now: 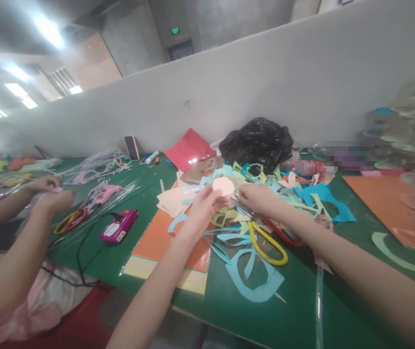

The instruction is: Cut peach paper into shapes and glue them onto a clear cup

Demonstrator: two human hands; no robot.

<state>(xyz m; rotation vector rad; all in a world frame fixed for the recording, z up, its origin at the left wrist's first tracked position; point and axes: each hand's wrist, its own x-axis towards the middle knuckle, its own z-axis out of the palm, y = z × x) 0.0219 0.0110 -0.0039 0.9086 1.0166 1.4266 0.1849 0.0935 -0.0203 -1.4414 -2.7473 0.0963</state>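
My left hand pinches a round piece of pale peach paper between thumb and fingers, above the pile of scraps. Close by on its right is my right hand, its fingers curled together. What those fingers hold, if anything, is hidden. Scissors with one yellow and one red handle lie below my right hand, their metal blades partly covered by it. Curled blue paper offcuts spread out in front of the scissors. Light peach paper pieces rest left of my left hand.
Orange sheets lie under my left forearm. A black plastic bag and red paper stand by the wall. At left, a co-worker's hands are near a pink glue gun and a purple box with a cable.
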